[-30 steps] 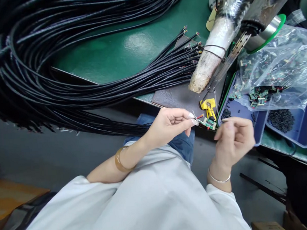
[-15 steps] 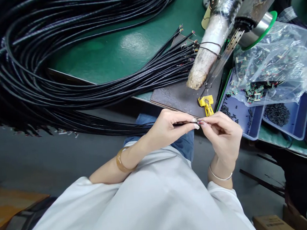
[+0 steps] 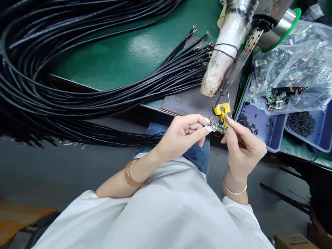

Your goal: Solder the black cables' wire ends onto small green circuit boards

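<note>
Your L hand (image 3: pixel 183 134) pinches the stripped end of a black cable (image 3: pixel 138 141) between thumb & forefinger, just in front of your lap; the small green circuit board (image 3: pixel 219 127) sits at that cable tip, between both hands & just below the yellow clip (image 3: pixel 222 111). Your R hand (image 3: pixel 243 147) is closed narrow, thumb & forefinger tips on the board's right edge. Behind: cable bundle (image 3: pixel 95 87) on green bench mat (image 3: pixel 138 54), dark plate (image 3: pixel 190 102), blue trays (image 3: pixel 314 129) w/ bag of boards (image 3: pixel 296 73).
</note>
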